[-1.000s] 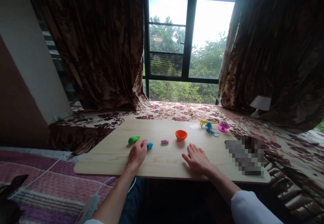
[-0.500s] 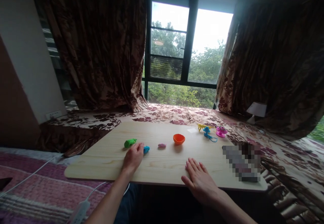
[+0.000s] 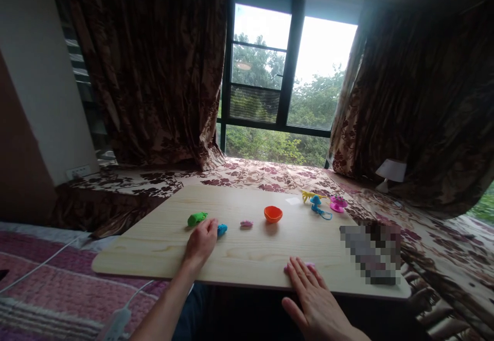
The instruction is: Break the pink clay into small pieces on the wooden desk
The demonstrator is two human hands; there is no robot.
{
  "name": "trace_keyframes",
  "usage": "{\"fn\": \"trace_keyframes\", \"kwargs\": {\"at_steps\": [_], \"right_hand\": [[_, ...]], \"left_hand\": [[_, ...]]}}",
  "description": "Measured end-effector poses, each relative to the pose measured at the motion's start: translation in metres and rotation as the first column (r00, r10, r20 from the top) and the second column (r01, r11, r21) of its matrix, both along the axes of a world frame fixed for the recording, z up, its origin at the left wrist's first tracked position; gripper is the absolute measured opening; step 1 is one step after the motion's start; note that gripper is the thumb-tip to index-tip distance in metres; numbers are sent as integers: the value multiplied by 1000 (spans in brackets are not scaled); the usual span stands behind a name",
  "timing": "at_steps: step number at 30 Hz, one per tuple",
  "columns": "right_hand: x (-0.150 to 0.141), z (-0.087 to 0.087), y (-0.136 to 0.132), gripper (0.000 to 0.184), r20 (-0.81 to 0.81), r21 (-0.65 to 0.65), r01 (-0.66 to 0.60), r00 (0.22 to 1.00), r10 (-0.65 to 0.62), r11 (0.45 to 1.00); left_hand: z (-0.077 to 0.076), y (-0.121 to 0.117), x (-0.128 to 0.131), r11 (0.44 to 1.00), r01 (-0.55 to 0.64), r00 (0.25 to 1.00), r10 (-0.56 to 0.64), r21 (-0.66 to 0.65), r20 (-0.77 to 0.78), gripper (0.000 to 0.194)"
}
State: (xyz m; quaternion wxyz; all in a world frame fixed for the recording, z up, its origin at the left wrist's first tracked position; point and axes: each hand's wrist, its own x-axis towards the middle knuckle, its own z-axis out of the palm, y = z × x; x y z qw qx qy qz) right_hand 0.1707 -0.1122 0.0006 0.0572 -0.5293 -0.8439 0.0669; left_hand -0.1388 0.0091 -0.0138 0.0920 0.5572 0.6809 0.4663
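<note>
My left hand rests on a pale wooden board, its fingers curled loosely beside a small blue piece. Just left of it lies a green piece. My right hand lies flat with fingers apart at the board's near edge, its fingertips over a small pink piece. Further out are a small purple piece and an orange bowl.
Yellow, blue and pink toys sit at the board's far right. A blurred dark object lies at its right end. A white power strip and cable lie on the purple bedspread at left. A small lamp stands by the curtains.
My right hand has slid back toward me to the board's near edge, and a small pink piece now shows at its fingertips. My left hand has stayed beside the blue piece.
</note>
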Motion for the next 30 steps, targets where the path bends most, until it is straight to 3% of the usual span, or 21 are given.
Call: {"fn": "trace_keyframes", "kwargs": {"at_steps": [2,4,10,12,15,20,23,26,30], "right_hand": [[4,-2,-6,68,-9,2,-10,1000,10,1000],[2,-1,5,67,-8,1,17,1000,-17,1000],[-20,11,85,68,9,-43,148,989,-147,988],[-26,14,98,70,6,-31,166,986,-166,986],[-25,12,83,69,8,-11,167,986,-167,986],[0,0,11,71,7,7,16,1000,-16,1000],[9,-2,-9,72,1,-2,-29,1000,29,1000],[1,3,12,70,-3,-8,40,999,-40,999],[-19,13,75,70,-3,-55,156,988,-156,986]], "left_hand": [[-1,1,0,1000,6,1000,-6,-1,4,38],[-2,2,0,1000,11,1000,-11,-5,6,38],[1,2,1,1000,-4,1000,4,-19,8,39],[2,1,0,1000,-9,1000,9,-18,15,39],[3,0,0,1000,-6,1000,6,-6,29,38],[1,1,-2,1000,0,999,-1,3,52,38],[-3,3,-2,1000,3,998,-3,1,57,38],[-4,4,-2,1000,17,999,-17,1,52,38],[-4,4,-1,1000,19,999,-19,-5,46,39]]}}
